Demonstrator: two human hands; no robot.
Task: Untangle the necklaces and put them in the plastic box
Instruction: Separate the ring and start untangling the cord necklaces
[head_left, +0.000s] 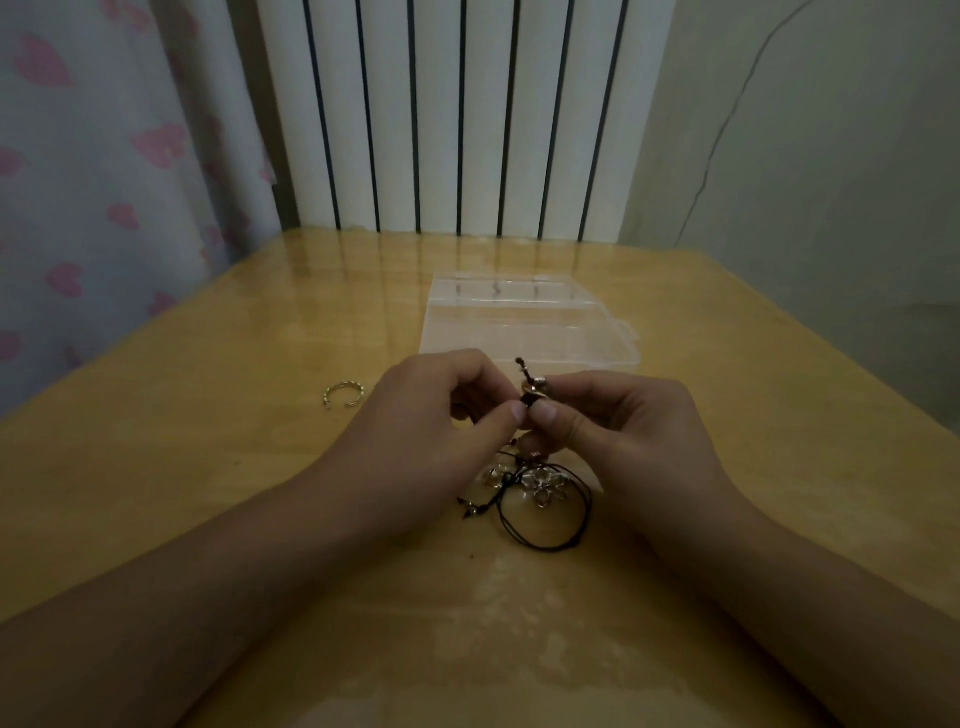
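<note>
A tangle of black-cord necklaces with a silver flower pendant lies on the wooden table, between my wrists. My left hand and my right hand meet above it, thumbs and forefingers pinched on a beaded end of a cord, which sticks up between them. The clear plastic box lies open just beyond my hands; its compartments look bare. The beads inside my fingertips are mostly hidden.
A small silver open ring lies on the table to the left of my left hand. A white radiator stands behind the table's far edge, a curtain with pink hearts at the left, a wall at the right.
</note>
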